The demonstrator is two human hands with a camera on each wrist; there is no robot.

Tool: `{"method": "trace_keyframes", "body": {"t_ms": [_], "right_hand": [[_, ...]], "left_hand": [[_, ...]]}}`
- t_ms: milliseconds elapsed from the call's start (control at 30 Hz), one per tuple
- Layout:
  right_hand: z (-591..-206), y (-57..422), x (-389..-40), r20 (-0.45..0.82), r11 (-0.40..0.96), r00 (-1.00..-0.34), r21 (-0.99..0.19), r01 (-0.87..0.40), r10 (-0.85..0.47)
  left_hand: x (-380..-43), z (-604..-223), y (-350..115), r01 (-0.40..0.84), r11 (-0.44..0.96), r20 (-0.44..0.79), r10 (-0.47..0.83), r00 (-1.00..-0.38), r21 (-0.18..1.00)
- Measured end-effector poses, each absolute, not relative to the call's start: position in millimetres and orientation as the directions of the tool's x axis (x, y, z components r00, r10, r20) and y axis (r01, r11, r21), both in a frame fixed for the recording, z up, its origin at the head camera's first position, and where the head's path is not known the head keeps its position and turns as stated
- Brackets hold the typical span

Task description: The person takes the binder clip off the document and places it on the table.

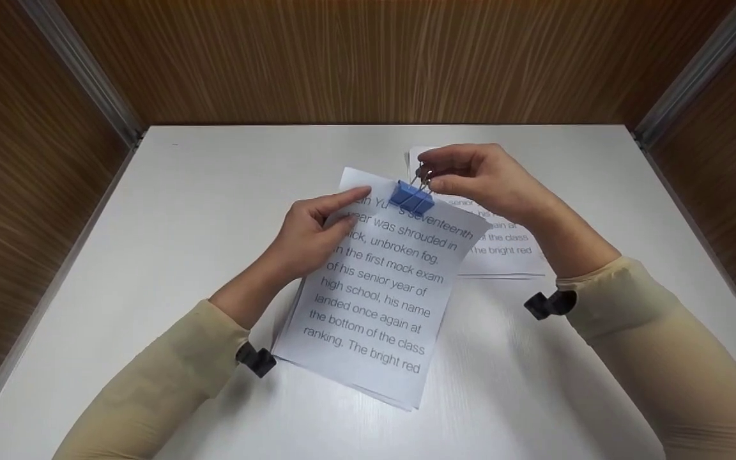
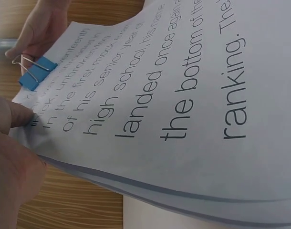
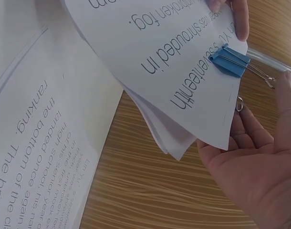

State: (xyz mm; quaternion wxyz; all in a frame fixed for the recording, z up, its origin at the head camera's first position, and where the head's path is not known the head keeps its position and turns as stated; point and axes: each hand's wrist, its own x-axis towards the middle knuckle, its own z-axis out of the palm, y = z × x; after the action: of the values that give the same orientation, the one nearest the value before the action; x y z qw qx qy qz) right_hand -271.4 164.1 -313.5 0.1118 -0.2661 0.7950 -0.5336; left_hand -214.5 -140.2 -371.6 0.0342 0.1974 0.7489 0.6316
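A blue binder clip [image 1: 412,197] with wire handles sits on the top edge of a stack of printed sheets [image 1: 374,294], held tilted above the table. My left hand [image 1: 314,236] grips the upper left edge of the stack, thumb on the printed face. At the clip's handles is my right hand [image 1: 492,179], thumb at one handle and fingers at the other. The right wrist view shows the clip [image 3: 230,61] biting the paper edge, with the thumb [image 3: 285,90] at the front handle's tip. The left hand's other fingers are hidden behind the sheets.
A second stack of printed sheets [image 1: 502,262] lies on the white table [image 1: 183,211], behind and right of the held one and partly covered by it. Wood-grain panels [image 1: 368,64] enclose the table at the back and both sides.
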Motion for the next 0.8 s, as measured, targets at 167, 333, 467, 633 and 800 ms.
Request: {"method": "trace_keyframes", "body": {"t_ms": [167,333,467,633,800], "right_hand": [[-315,166,-270,0.095,0.263,-0.831,-0.924,-0.278,-0.548],[-318,164,-268,0.124,0.244,-0.826,-0.922,-0.300,-0.549],[-318,161,-266,0.153,0.287,-0.849,-0.899,-0.332,-0.506],[-315,164,-265,0.214,0.298,-0.884,-0.886,-0.355,-0.416],[-311,180,-266,0.277,0.297,-0.899,-0.875,-0.382,-0.339]], "left_hand": [[-215,-373,-140,0.242,0.120,0.190,0.337,-0.922,0.963],[-215,-375,-140,0.232,0.115,0.180,0.349,-0.920,0.966],[-216,-377,-140,0.220,0.119,0.168,0.344,-0.924,0.968],[-217,-379,-143,0.210,0.120,0.162,0.323,-0.932,0.970],[-217,-380,-148,0.193,0.130,0.148,0.291,-0.945,0.973]]}}
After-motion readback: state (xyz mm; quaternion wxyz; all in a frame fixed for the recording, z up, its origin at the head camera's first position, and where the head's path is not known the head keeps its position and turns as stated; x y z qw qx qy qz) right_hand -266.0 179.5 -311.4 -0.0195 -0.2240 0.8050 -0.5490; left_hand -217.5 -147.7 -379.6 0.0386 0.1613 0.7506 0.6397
